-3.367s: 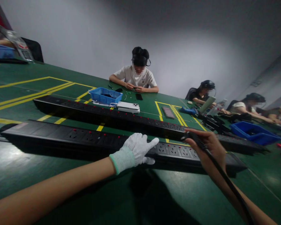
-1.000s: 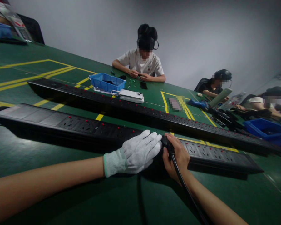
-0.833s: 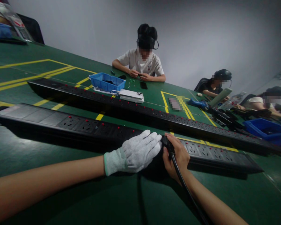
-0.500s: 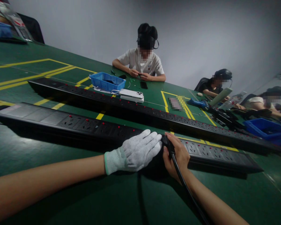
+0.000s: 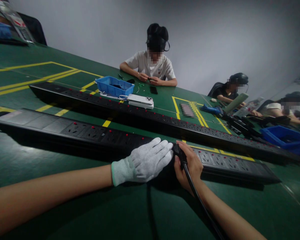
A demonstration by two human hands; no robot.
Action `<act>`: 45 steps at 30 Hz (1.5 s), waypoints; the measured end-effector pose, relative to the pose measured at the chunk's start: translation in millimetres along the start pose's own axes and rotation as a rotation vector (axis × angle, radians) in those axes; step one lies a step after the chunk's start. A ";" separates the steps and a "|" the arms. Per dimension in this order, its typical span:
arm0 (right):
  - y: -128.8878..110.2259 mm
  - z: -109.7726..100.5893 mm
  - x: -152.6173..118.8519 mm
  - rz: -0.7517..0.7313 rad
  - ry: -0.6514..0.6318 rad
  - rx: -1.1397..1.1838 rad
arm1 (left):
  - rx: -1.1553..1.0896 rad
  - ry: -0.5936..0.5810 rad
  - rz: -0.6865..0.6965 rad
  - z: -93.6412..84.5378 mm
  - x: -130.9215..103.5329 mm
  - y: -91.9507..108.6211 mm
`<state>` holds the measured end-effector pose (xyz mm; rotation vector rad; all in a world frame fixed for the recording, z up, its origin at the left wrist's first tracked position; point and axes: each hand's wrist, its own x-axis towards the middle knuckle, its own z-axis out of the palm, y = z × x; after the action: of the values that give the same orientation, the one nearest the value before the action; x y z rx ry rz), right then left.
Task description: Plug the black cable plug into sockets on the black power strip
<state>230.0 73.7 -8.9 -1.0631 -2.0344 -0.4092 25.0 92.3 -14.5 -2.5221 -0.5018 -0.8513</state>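
Observation:
My left hand [image 5: 150,160], in a pale grey glove with a green cuff, lies flat over the near black power strip [image 5: 95,131], fingers stretched out and side by side. My bare right hand [image 5: 190,163] is closed around a black power plug [image 5: 176,150] at the strip's top face, just beside the gloved fingertips. A thick black cable [image 5: 193,190] runs from the plug down toward me. Rows of sockets with red dots line the strip. How deep the plug sits is hidden by my fingers.
A second long power strip [image 5: 162,121] lies behind. Beyond it are a blue bin [image 5: 115,87], a white phone [image 5: 140,100] and a dark phone [image 5: 153,90]. A co-worker [image 5: 153,66] sits opposite. Another blue bin [image 5: 287,141] stands at right, near other people.

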 end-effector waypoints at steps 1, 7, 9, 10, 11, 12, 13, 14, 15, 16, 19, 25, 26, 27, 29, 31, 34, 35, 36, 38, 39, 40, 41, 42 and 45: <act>0.2 0.1 -0.2 0.001 -0.002 0.003 | 0.001 0.000 0.000 0.0 -0.1 0.1; 0.7 0.3 -1.2 0.002 0.002 -0.003 | -0.001 0.014 0.001 0.3 -1.0 0.2; 0.7 0.2 -1.2 0.000 0.002 -0.002 | -0.007 0.021 -0.003 0.4 -0.9 0.2; 0.7 0.1 -1.3 -0.001 0.001 0.000 | -0.008 0.025 -0.005 0.4 -0.8 0.3; 0.8 0.2 -1.4 -0.002 0.000 0.001 | -0.007 0.029 -0.007 0.5 -0.8 0.3; 0.9 0.2 -1.5 -0.003 0.000 0.001 | -0.005 0.033 -0.008 0.6 -0.8 0.4; 1.1 0.3 -1.6 -0.003 -0.001 0.000 | 0.000 0.037 -0.009 0.6 -0.9 0.4; 1.2 0.5 -1.7 -0.002 0.001 -0.002 | 0.005 0.039 -0.010 0.6 -0.9 0.5; 1.3 0.6 -1.9 -0.001 0.002 -0.003 | 0.010 0.037 -0.010 0.6 -0.9 0.5; 1.5 0.8 -2.0 0.001 0.002 -0.003 | 0.012 0.032 -0.008 0.4 -0.9 0.5; 1.7 1.1 -2.1 0.005 -0.004 0.000 | 0.006 0.017 -0.005 -0.4 -0.4 0.3; 1.9 1.0 -2.1 0.001 -0.008 -0.004 | 0.006 -0.010 -0.002 -2.3 0.9 0.1; 1.9 0.9 -2.0 0.000 -0.008 -0.005 | 0.009 -0.013 -0.003 -2.6 1.1 0.2; 1.8 0.9 -2.0 -0.001 -0.007 -0.006 | 0.012 -0.017 -0.003 -3.0 1.2 0.3; 1.5 0.8 -1.8 0.001 -0.005 -0.006 | 0.013 -0.024 -0.003 -3.7 1.4 0.5; 1.0 0.8 -1.6 0.003 0.000 -0.005 | 0.007 -0.016 -0.003 -4.1 1.6 0.4; 0.4 0.7 -1.4 0.004 0.006 -0.004 | -0.003 0.003 -0.004 -3.9 1.5 0.1; 0.3 0.6 -1.3 0.004 0.007 -0.003 | -0.005 0.004 -0.005 -3.7 1.3 0.0; 0.2 0.5 -1.3 0.006 0.006 -0.003 | -0.004 0.000 -0.006 -3.3 1.2 -0.1; 0.2 0.4 -1.4 0.010 0.002 -0.001 | -0.002 -0.013 -0.007 -2.6 0.9 0.0; 0.3 0.4 -1.5 0.012 0.001 -0.001 | 0.000 -0.019 -0.007 -2.3 0.8 0.1; 0.3 0.3 -1.6 0.014 0.001 -0.002 | 0.000 -0.022 -0.007 -2.0 0.8 0.3; 0.3 0.3 -1.7 0.016 0.001 -0.003 | -0.001 -0.022 -0.007 -2.0 0.8 0.4; 0.3 0.2 -1.7 0.017 -0.001 -0.005 | -0.004 -0.019 -0.007 -2.1 0.9 0.6; -0.1 0.0 -1.6 0.019 -0.002 -0.011 | -0.009 -0.006 -0.013 -3.4 1.7 0.8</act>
<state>230.5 72.8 -10.1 -1.0893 -2.0242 -0.4105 25.1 90.3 -11.2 -2.5333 -0.5174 -0.8524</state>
